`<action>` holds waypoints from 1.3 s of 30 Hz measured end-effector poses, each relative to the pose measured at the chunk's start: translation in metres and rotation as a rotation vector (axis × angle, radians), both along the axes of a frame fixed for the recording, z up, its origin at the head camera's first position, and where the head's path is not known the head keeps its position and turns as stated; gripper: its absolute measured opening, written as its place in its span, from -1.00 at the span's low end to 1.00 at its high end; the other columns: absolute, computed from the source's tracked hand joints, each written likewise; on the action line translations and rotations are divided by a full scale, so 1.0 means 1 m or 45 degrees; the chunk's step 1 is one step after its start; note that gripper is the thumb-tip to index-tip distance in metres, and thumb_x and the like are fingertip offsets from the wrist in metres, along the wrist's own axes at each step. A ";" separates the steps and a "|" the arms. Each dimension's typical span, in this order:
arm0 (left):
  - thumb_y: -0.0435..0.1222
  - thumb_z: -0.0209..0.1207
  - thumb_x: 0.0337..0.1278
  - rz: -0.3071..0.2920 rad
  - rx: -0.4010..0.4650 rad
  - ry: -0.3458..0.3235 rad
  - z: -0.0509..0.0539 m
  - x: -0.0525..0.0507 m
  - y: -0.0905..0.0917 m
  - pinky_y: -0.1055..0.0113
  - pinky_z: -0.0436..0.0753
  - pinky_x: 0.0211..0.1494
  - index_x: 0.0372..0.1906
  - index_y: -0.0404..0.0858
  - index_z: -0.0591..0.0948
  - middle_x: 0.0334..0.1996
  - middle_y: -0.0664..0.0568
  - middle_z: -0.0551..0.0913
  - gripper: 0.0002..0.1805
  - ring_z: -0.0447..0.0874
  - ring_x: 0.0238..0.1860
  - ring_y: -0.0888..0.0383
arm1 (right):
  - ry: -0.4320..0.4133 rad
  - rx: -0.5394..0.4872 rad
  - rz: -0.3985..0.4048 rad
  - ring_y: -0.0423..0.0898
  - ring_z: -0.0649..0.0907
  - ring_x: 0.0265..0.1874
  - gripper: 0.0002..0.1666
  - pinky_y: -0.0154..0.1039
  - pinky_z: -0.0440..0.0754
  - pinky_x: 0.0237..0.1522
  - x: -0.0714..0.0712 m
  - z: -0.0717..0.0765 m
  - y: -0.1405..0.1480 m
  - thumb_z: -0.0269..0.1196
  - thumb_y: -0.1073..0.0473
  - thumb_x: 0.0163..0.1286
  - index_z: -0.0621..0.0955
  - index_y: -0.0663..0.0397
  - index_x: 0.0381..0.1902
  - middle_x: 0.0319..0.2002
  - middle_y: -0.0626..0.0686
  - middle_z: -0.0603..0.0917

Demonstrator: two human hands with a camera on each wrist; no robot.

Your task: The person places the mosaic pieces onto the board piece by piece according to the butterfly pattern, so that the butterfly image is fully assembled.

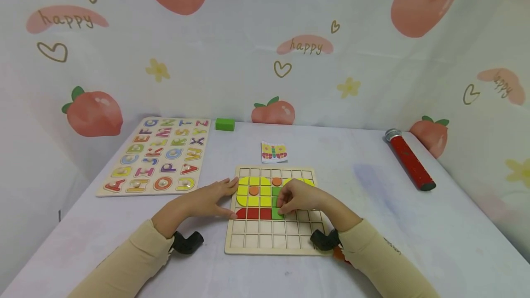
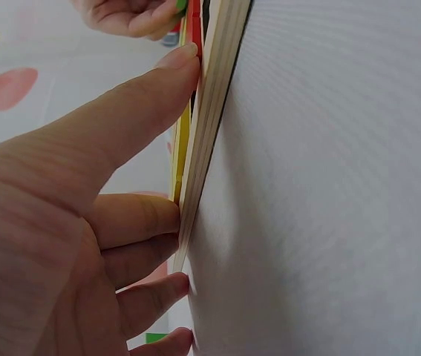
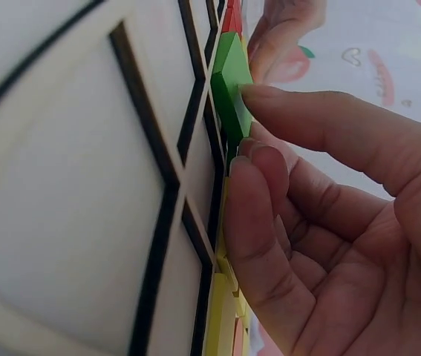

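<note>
In the head view a wooden grid board (image 1: 250, 241) lies on the table. It carries yellow tiles (image 1: 266, 201), red tiles (image 1: 253, 214), orange round pieces (image 1: 276, 181) and a column of green tiles (image 1: 276, 191). My right hand (image 1: 304, 197) pinches a green square tile (image 3: 232, 85) at the column's lower end, beside the red row; in the right wrist view it looks slightly tilted. My left hand (image 1: 198, 203) spreads along the board's left edge, thumb tip at the red row's end and the other fingertips against the edge. The right hand hides part of the board's right half.
A picture card (image 1: 274, 152) with a butterfly pattern lies behind the board. An alphabet puzzle board (image 1: 149, 192) is at the left, with a green block (image 1: 225, 124) near it. At the right lies a red microphone (image 1: 411, 162). Red and orange pieces (image 1: 339, 255) show under the right forearm.
</note>
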State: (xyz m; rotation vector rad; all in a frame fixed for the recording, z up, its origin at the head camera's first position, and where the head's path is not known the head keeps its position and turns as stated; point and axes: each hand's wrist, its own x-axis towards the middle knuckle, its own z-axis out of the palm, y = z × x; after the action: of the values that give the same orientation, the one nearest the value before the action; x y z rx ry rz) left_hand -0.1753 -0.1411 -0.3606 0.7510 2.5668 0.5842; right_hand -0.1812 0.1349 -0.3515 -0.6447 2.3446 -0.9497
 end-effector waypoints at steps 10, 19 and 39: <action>0.11 0.30 -0.11 0.004 0.005 -0.002 0.000 0.000 0.001 -0.04 0.06 0.47 0.40 -0.23 0.19 0.47 0.04 0.02 -0.02 -0.13 0.49 -0.07 | -0.023 -0.020 -0.007 -0.22 0.50 -0.55 -0.88 -0.40 0.50 -0.44 -0.002 -0.002 0.003 0.34 0.24 0.15 0.61 0.18 -0.46 -0.55 -0.08 0.58; 0.11 0.31 -0.13 0.029 -0.009 -0.008 0.001 0.001 0.001 -0.04 0.05 0.47 0.41 -0.20 0.18 0.47 0.05 0.02 -0.01 -0.13 0.49 -0.06 | 0.036 -0.013 0.023 -0.24 0.49 -0.57 -0.89 -0.42 0.50 -0.46 -0.002 -0.001 0.003 0.36 0.25 0.13 0.62 0.18 -0.48 -0.55 -0.08 0.59; 0.12 0.29 -0.11 0.017 -0.018 0.000 0.000 0.000 0.001 -0.02 0.05 0.47 0.41 -0.20 0.18 0.47 0.05 0.02 -0.02 -0.13 0.50 -0.05 | 0.079 0.019 -0.003 -0.25 0.53 -0.61 -0.91 -0.40 0.56 -0.49 0.002 0.003 0.004 0.38 0.29 0.09 0.64 0.17 -0.52 -0.57 -0.06 0.64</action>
State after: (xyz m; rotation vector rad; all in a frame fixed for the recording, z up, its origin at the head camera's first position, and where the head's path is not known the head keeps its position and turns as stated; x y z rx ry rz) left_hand -0.1749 -0.1402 -0.3605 0.7292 2.5750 0.5695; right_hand -0.1792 0.1393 -0.3483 -0.6742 2.4049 -0.9248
